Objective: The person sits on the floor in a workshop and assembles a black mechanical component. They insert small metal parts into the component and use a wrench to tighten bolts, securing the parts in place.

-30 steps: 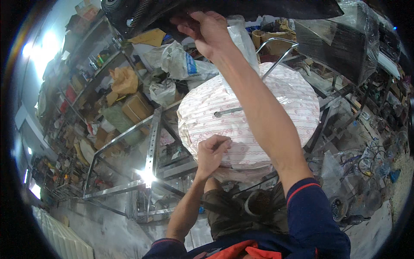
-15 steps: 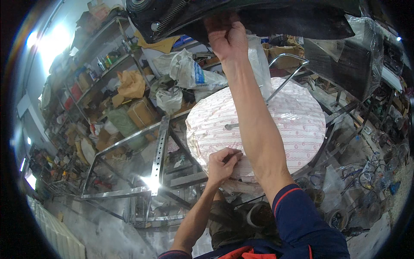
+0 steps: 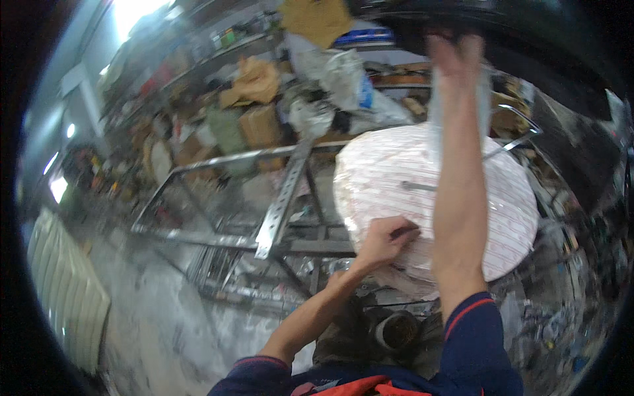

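As the black panel [image 3: 548, 56] overhead is reached for by the right hand [image 3: 456, 53], grip unreadable, stiff heft is suggested, best supported underneath; the left hand [image 3: 389, 240], contents hidden, is held half-curled over the covered table [image 3: 366, 171].

Grey floor [image 3: 142, 317] mottled with white, shelving [image 3: 241, 46] crammed full, pale wall [image 3: 96, 49] washed by a bright light [image 3: 135, 12], lower bright patch [image 3: 59, 189] too blurred to be identified
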`<state>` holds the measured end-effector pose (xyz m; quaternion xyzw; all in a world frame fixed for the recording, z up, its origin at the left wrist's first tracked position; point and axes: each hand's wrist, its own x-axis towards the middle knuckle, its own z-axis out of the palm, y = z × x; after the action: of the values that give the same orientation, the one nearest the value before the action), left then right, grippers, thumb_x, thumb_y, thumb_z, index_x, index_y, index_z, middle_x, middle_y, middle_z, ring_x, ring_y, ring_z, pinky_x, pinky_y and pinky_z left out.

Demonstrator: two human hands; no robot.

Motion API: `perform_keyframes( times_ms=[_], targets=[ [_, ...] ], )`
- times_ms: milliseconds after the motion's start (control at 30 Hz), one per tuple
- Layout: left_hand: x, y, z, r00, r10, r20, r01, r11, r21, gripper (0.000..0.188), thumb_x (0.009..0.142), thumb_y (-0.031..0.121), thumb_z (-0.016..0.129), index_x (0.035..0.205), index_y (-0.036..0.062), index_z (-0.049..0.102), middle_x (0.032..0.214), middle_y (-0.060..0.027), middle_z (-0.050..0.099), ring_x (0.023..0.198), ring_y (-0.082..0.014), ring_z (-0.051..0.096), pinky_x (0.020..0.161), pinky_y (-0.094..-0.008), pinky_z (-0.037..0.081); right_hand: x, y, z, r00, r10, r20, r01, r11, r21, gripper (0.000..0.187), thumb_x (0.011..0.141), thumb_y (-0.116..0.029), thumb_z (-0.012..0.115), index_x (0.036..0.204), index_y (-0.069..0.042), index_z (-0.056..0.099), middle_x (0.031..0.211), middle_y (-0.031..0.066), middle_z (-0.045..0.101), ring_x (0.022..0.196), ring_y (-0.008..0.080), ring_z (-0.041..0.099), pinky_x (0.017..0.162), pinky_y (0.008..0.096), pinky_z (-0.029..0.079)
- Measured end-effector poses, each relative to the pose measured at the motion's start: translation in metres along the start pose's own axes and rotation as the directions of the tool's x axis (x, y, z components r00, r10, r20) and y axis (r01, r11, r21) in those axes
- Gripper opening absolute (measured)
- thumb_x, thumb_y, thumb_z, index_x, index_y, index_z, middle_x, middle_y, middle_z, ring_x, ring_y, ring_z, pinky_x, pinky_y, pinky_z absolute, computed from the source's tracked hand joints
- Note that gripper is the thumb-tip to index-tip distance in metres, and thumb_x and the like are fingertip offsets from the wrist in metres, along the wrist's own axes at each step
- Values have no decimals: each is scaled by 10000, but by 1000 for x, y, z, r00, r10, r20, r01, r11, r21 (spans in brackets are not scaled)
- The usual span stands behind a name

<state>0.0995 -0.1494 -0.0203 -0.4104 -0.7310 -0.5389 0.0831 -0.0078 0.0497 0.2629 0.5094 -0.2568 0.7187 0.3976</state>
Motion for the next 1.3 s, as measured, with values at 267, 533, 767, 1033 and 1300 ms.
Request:
perform_keyframes(
  times_ms=[267,533,767,1033,1300],
  targets=[
    [-4,-8,-3,998,59,1,-58,989,-135,114,839,76,775,916,4,731,833,-137,729,733,-194,700,670,-314,536,38,-11,-34,885,296,360,-462,653,600,289,1024,-112,493,1268,-7,609,1306,184,636,1209,331,591,1139,562,393],
    [-1,-20,-4,985,172,-26,-174,970,-168,121,847,66,760,936,0,712,831,-144,726,743,-234,711,678,-337,545,37,-3,-41,935,114,337,-196,956,219,323,999,-157,558,1280,-12,620,1316,169,630,1203,309,595,1123,474,406],
    [-4,-24,-2,980,186,-74,-197,957,-214,119,833,58,767,921,7,705,835,-147,718,748,-243,712,677,-333,542,34,4,-57,910,-239,339,410,395,-822,431,863,-253,703,1205,9,694,1217,134,697,1134,243,629,1070,358,389],
    [-3,-16,-3,981,183,-66,-194,949,-248,111,804,27,774,881,-7,702,778,-133,700,709,-243,699,645,-344,525,12,-20,-19,857,-185,481,507,132,-852,448,881,-279,691,1219,15,685,1232,154,691,1145,266,631,1062,364,400],
    [-4,-21,0,979,188,-81,-201,952,-229,118,794,14,776,880,-17,700,765,-133,695,692,-224,694,632,-335,522,17,-18,-26,857,-174,484,511,179,-841,449,898,-297,676,1224,12,685,1243,171,685,1151,289,632,1053,371,410]
  ],
)
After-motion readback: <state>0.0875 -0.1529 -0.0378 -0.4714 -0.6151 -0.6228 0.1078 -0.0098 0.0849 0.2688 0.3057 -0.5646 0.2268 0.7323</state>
